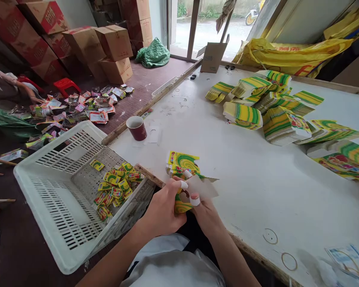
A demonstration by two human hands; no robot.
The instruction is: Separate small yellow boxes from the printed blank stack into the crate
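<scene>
Near the table's front edge, my left hand (166,205) and my right hand (208,215) grip one yellow-green printed carton (183,206) between them. White tape wraps some of my fingertips. A plain greyish card panel (204,187) stands out between the hands; whether it belongs to the same carton I cannot tell. Just beyond my fingers lies a small pile of flat yellow-green cartons (184,160). To the left, a white plastic crate (77,215) holds several small folded yellow boxes (116,179).
A maroon mug (137,128) stands at the table's left edge. Stacks of flat cartons (283,123) cover the far right. Rubber bands (288,261) lie at the front right. Another person's arm (26,89) reaches toward packets (98,116) on the floor.
</scene>
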